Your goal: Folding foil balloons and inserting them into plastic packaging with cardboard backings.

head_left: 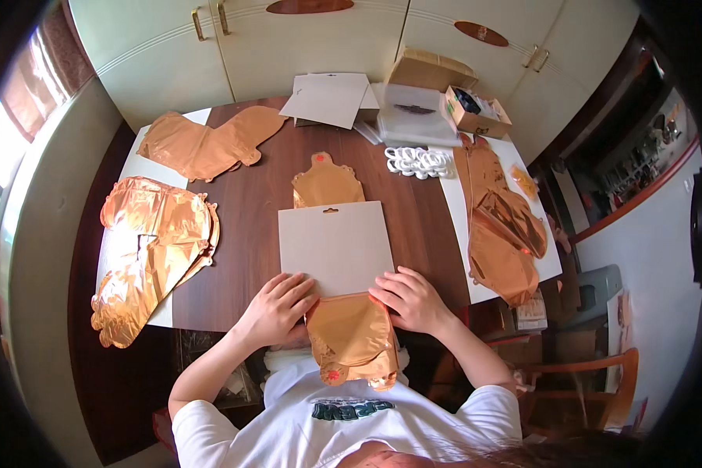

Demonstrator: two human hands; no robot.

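Note:
A grey cardboard sheet (335,242) with a hang slot lies on the table in front of me. Under it runs a flat copper foil balloon (351,327), showing beyond the far edge and hanging toward my lap at the near edge. At the card's near left corner, my left hand (278,308) has its fingers over the card and foil, with the thumb lower down. My right hand (415,302) grips the near right corner likewise, fingertips against the foil's side. Both thumbs are partly hidden. Red marks show on the foil's two ends.
Copper foil balloons lie at the left (152,249), far left (210,144) and right (507,226). White looped ribbon (419,162), stacked cardboard sheets (327,97), clear plastic sleeves (417,121) and a small open box (478,113) sit at the back. A wooden chair (600,370) stands right.

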